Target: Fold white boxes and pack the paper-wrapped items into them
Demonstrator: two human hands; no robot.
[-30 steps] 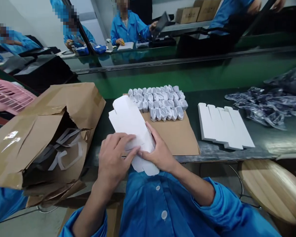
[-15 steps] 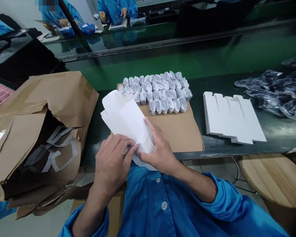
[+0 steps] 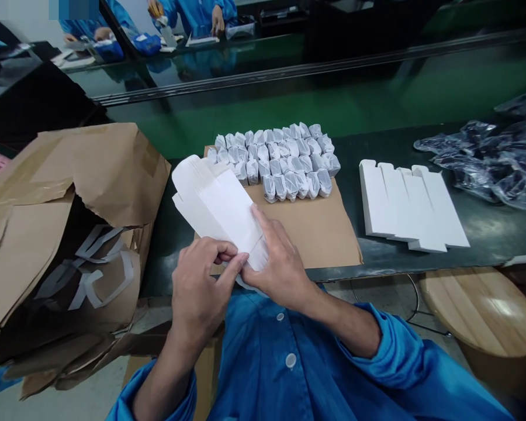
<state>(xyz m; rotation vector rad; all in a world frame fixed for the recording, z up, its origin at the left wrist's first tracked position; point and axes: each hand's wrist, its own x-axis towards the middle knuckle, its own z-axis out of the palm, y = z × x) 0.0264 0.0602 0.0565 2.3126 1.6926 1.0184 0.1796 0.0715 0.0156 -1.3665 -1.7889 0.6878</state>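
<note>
Head view, and both hands are closed in on the job: the left hand (image 3: 199, 286) curls its fingers over the lower end of a white paperboard carton (image 3: 214, 204), thumb angled across it, while the right hand (image 3: 280, 263) lies along the near edge, fingers stretched out and pressing. The grip is narrow, the carton pinched between the two. It's held tilted above the near corner of a kraft cardboard sheet (image 3: 307, 240), its far end angled away to the left. Whether it touches the sheet from here, I can't tell.

Just beyond sit rows of small tissue-wrapped items (image 3: 276, 164), packed tight on that sheet, with a stack of flat white carton blanks (image 3: 403, 204) to the right and crumpled dark plastic bags (image 3: 477, 164) past them. To the left, a torn brown cardboard box (image 3: 70, 169) gapes open with white paper strips (image 3: 96, 275) inside.

The risk as I see it: that free far end could swing into the wrapped rows and knock them out of line. Press too hard and the board may crease off its fold lines. A slack grip could drop the carton toward the bench edge, where a wooden stool (image 3: 477, 310) stands close by.
</note>
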